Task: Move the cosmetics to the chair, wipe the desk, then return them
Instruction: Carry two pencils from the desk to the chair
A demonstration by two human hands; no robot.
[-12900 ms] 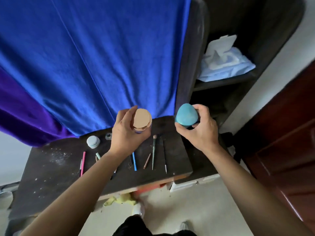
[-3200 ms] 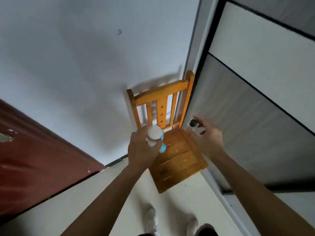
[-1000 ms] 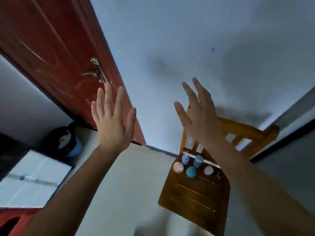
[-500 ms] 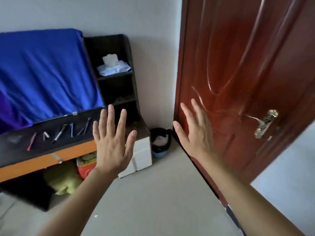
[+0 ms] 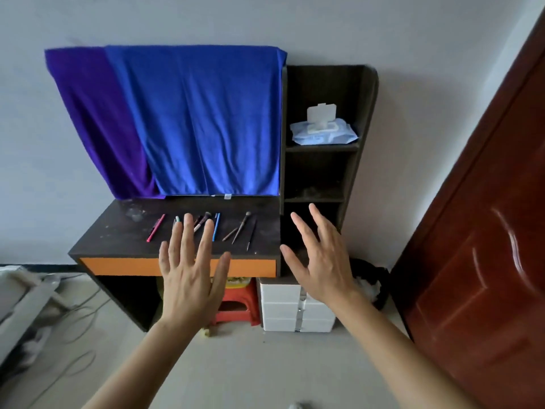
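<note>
A dark desk (image 5: 118, 234) with an orange front band stands ahead against the wall. Several thin cosmetics lie in a row on its top: a pink pencil (image 5: 155, 227), a blue pencil (image 5: 216, 227), makeup brushes (image 5: 241, 227) and a thin dark stick (image 5: 251, 239). My left hand (image 5: 191, 273) is raised in front of the desk edge, empty, fingers spread. My right hand (image 5: 318, 258) is held up before the shelf's lowest bay, also empty and spread. The chair is out of view.
A blue and purple cloth (image 5: 182, 119) hangs behind the desk. A dark shelf unit (image 5: 361, 119) on the right holds a pack of wipes (image 5: 323, 129). Below sit a red stool (image 5: 236, 305), white boxes (image 5: 295, 308) and a black bin (image 5: 371, 281). A brown door (image 5: 486, 231) stands right.
The view has swung from the chair past the door to face the desk squarely. Both hands stay raised, spread and empty throughout.
</note>
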